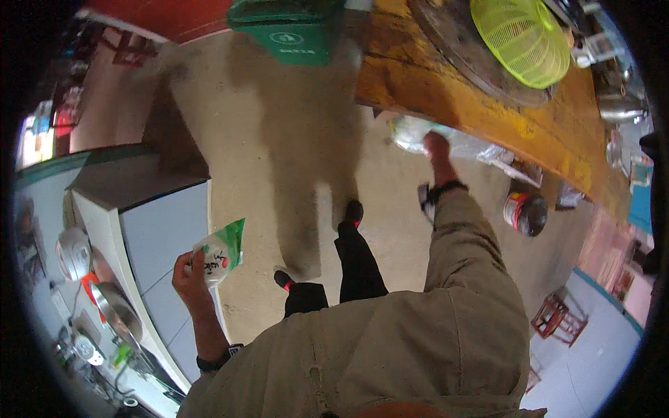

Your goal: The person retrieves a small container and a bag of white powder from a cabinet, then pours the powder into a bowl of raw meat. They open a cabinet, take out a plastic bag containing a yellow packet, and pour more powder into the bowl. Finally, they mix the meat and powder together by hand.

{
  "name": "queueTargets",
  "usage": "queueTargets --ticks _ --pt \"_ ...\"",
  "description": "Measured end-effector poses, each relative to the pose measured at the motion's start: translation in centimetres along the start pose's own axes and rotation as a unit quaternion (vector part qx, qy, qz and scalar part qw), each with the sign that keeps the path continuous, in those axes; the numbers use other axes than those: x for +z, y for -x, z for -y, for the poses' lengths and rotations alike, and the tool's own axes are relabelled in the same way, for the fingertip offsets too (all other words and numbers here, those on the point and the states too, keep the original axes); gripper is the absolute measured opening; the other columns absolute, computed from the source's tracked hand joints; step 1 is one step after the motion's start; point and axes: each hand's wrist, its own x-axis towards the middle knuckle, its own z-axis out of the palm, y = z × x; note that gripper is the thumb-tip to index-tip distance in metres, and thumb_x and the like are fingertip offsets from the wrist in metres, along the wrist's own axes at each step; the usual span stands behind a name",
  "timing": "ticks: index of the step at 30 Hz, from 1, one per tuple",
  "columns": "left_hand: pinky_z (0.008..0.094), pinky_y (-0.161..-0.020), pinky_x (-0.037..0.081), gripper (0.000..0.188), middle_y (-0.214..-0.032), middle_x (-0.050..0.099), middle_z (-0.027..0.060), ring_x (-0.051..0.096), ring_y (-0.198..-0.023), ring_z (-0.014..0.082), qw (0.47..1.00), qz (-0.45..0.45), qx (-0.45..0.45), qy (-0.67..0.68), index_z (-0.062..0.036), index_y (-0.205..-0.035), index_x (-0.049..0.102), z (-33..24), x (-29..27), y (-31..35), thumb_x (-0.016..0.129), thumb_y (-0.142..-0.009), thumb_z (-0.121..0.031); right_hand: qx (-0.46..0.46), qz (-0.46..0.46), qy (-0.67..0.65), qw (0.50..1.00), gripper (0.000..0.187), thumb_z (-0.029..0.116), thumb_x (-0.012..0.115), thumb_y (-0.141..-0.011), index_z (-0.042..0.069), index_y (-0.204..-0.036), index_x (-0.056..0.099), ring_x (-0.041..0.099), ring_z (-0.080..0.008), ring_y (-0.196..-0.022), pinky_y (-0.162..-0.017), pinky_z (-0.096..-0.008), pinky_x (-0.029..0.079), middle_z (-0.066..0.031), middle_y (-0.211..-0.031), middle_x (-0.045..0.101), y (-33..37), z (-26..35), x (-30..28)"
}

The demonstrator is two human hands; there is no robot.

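My left hand [189, 277], at the left beside the tiled counter, is closed on the edge of a white and green plastic packet [219, 255]. The packet has dark printing and a small red spot. On the other side, my right arm stretches forward to the wooden table's near edge. There my right hand [437, 146] is at a clear plastic bag [412, 132], low beside the table. Its fingers are hidden and blurred, so I cannot make out whether they grip the bag.
On the wooden table [397, 66] lie a dark round board [456, 52] and a yellow-green mesh cover [523, 42]. A green bin [296, 42] stands ahead. A jar with a red label [517, 209] is on the floor at right, a small wooden stool [559, 320] behind it. A metal pan [115, 313] rests on the left counter.
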Motion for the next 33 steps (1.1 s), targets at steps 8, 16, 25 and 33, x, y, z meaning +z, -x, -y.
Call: queueTargets --ticks 8,16,25,33 --pt "0.0279 -0.072 0.047 0.016 -0.087 0.065 0.0006 0.056 -0.08 0.0101 0.996 -0.076 -0.042 0.027 -0.0032 -0.097 0.068 -3.1 -8.3 1.1 0.069 -0.086 -0.015 -0.518 0.088 -0.31 0.792 0.095 0.023 0.08 -0.073 0.006 -0.149 0.026 0.034 -0.0375 -0.137 -0.111 -0.0454 0.03 -0.0206 -0.149 0.035 31.0 31.4 -1.6" --pt "0.0264 -0.071 0.05 0.028 -0.095 0.063 0.0055 0.06 -0.082 0.0115 0.915 -0.123 0.067 0.378 -0.0008 -0.115 0.056 -6.6 -28.7 0.9 0.065 -0.09 -0.01 -0.726 0.067 -0.375 0.572 0.108 0.021 0.087 -0.067 0.006 -0.15 0.02 0.035 -0.0379 -0.135 -0.11 -0.0478 0.032 -0.0194 -0.152 0.027 53.2 60.4 -7.2" --pt "0.0287 -0.05 0.044 0.059 -0.093 0.059 0.013 0.058 -0.068 0.0204 0.826 -0.206 0.09 0.518 -0.0064 -0.133 0.039 -2.7 -52.7 -3.8 0.068 -0.082 -0.006 -0.676 0.325 -0.479 0.456 0.085 0.018 0.07 -0.088 0.001 -0.151 0.016 0.033 -0.0242 -0.137 -0.11 -0.0354 0.03 -0.0152 -0.155 0.024 72.9 81.1 -4.5" --pt "0.037 -0.062 0.06 0.035 -0.076 0.062 0.0116 0.064 -0.063 0.0218 0.898 -0.096 0.044 0.427 -0.003 -0.118 0.05 3.9 -67.6 -6.2 0.064 -0.092 -0.023 -0.589 0.513 -0.468 0.413 0.052 0.015 0.064 -0.092 0.001 -0.138 0.043 0.056 -0.0241 -0.115 -0.094 -0.049 0.052 -0.0111 -0.128 0.055 79.2 89.3 -5.7"
